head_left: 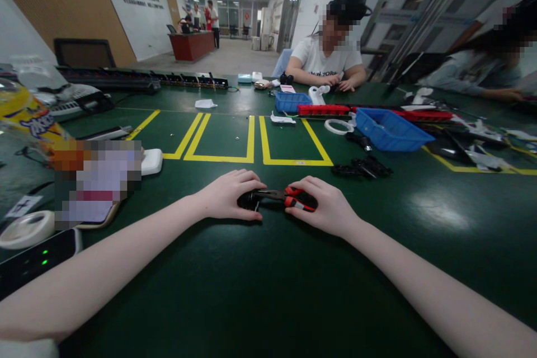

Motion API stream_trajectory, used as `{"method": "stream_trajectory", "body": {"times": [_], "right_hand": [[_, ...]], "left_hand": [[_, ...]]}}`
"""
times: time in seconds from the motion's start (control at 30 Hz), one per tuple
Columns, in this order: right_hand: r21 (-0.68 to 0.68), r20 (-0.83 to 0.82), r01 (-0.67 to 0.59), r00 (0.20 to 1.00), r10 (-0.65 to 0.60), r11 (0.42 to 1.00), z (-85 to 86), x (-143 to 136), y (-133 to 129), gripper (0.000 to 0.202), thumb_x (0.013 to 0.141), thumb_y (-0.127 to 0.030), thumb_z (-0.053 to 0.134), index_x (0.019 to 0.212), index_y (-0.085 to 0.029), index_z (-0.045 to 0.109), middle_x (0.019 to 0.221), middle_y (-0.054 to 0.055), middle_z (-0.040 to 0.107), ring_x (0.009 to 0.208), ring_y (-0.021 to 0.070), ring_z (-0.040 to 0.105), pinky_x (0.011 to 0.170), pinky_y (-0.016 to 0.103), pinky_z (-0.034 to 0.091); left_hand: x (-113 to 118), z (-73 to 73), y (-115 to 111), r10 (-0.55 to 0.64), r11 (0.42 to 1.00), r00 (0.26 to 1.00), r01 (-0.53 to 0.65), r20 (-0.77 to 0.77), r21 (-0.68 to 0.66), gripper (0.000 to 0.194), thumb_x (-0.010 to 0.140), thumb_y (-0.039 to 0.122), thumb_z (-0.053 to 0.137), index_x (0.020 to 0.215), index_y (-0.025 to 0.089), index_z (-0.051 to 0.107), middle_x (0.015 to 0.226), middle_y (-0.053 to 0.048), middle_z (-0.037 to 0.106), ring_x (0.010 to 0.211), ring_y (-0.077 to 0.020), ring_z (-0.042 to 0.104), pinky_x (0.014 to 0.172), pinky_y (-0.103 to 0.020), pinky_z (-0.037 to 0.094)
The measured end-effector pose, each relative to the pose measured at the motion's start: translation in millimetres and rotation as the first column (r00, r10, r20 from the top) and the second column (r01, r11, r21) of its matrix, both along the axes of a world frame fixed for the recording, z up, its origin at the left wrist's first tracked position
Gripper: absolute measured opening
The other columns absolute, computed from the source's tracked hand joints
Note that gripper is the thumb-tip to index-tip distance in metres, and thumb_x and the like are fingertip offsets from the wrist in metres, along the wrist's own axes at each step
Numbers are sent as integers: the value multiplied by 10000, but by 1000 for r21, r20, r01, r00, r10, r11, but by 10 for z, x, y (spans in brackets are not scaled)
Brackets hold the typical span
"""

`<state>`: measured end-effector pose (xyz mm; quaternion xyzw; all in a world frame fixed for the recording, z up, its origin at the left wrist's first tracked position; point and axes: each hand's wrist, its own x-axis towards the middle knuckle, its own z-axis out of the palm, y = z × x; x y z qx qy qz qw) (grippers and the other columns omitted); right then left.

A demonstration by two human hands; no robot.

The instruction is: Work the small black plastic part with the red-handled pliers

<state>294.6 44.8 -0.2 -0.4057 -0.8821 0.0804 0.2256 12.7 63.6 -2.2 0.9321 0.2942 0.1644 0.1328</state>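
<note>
My right hand (323, 206) is closed round the red and black handles of a pair of pliers (293, 199). The jaws point left and reach a small black part (248, 200), which my left hand (230, 197) grips between thumb and fingers. Fingers partly cover the black part, so its full shape and whether the jaws bite on it cannot be made out. Both hands are low over the dark green table (268, 279). Beyond my right hand lies a cluster of black pieces (363, 168).
Blue bins (390, 130) and a white ring (339, 126) sit to the right, past yellow tape (293, 163). At left are a phone (98, 184), a white case (151, 161), a tape roll (27, 229) and a drink bottle (33, 117). A person (325, 59) sits opposite.
</note>
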Motion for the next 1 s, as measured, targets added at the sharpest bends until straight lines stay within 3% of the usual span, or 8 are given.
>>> {"method": "stream_trajectory", "body": {"times": [0.6,1.0], "right_hand": [[57,12,-4,1000,3,998,-3,-4,-1,376,811,-453,689,1086,-205,628,1005,71,674,870,226,637,711,356,525],[190,59,-17,998,6,982,-3,-3,-8,404,818,-464,672,1097,-176,623,996,102,672,856,240,629,701,366,526]], "left_hand": [[-5,-6,10,-1,1000,1000,1,15,-9,595,815,588,674,1268,215,574,1224,-100,590,1076,-287,568,896,-431,480],[1,11,13,-3,999,999,4,42,-43,563,828,565,673,1256,210,586,1196,-103,603,1061,-280,574,900,-429,473]]}}
